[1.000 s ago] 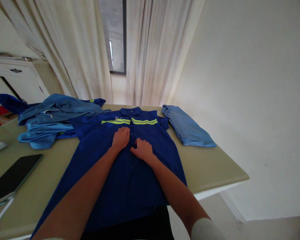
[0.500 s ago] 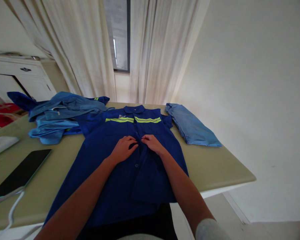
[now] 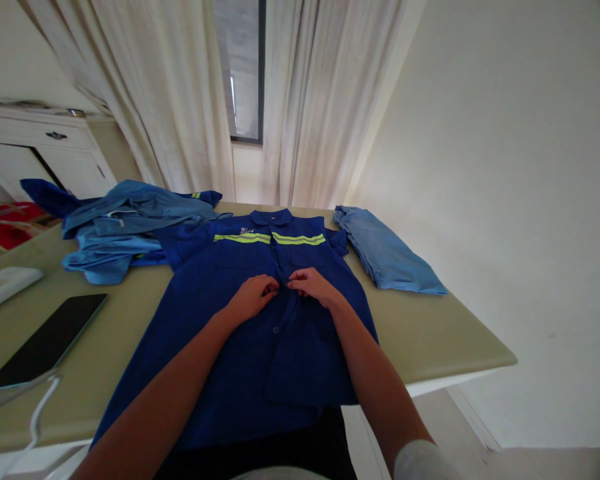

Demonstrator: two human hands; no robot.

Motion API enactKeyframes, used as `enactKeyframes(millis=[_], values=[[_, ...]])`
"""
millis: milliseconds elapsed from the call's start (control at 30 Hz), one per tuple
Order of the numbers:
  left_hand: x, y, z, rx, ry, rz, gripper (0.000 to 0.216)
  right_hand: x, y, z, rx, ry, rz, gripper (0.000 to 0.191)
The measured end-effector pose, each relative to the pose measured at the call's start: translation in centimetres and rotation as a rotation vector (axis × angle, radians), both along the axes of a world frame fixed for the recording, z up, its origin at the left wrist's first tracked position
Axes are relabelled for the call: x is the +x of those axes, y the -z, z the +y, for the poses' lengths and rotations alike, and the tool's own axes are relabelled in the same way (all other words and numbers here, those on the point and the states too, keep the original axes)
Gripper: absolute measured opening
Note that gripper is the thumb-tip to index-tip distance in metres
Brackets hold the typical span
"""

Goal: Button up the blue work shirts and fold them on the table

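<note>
A dark blue work shirt (image 3: pixel 220 373) with yellow-green reflective stripes lies face up, its collar toward the far edge and its hem over the near edge. My left hand (image 3: pixel 254 295) pinches the front edge of the shirt at mid-chest, below the stripe. Opposite it, my right hand (image 3: pixel 313 285) pinches the other front edge, fingertips close to the left ones. The shirt front is parted below the hands, and a button (image 3: pixel 275 330) shows there. Whatever small part sits between the fingertips is hidden.
A heap of light and dark blue clothes (image 3: pixel 130 220) lies at the table's left. Folded light blue clothing (image 3: pixel 385 253) rests at the right. A phone (image 3: pixel 47 340) with a white cable (image 3: pixel 37 413) and a white device (image 3: pixel 7 285) are on the table (image 3: pixel 430 340).
Both hands stay at the shirt front with small finger movements; the left fingers have curled in more. The whole view has shifted slightly.
</note>
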State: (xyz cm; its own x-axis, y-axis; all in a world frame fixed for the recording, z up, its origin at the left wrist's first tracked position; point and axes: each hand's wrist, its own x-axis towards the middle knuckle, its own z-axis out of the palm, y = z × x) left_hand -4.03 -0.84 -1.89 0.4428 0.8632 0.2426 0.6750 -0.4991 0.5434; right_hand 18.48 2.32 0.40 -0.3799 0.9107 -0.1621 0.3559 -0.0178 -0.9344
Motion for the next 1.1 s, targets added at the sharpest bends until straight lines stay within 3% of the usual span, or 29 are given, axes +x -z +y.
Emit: enactKeyframes(millis=[333,600,767,867,1100], values=[[0.3,-0.9,-0.8,0.091,-0.053,-0.001,0.008,-1.6,0.9,-0.7,0.361,-0.037,-0.163,0.009],[0.7,-0.3,-1.1,0.15,-0.022,0.111,0.013,-2.2,0.1,-1.7,0.389,-0.019,-0.209,0.008],[0.4,0.0,-0.7,0.078,-0.036,0.025,0.011,-2.5,0.5,-1.7,0.252,-0.017,-0.139,0.02],[0.3,-0.1,-0.6,0.039,-0.043,-0.024,0.009,-2.6,0.8,-1.6,0.221,-0.026,-0.121,0.011],[0.4,-0.4,-0.7,-0.053,-0.102,-0.132,0.017,-2.8,0.9,-1.5,0.376,-0.06,-0.231,0.008]])
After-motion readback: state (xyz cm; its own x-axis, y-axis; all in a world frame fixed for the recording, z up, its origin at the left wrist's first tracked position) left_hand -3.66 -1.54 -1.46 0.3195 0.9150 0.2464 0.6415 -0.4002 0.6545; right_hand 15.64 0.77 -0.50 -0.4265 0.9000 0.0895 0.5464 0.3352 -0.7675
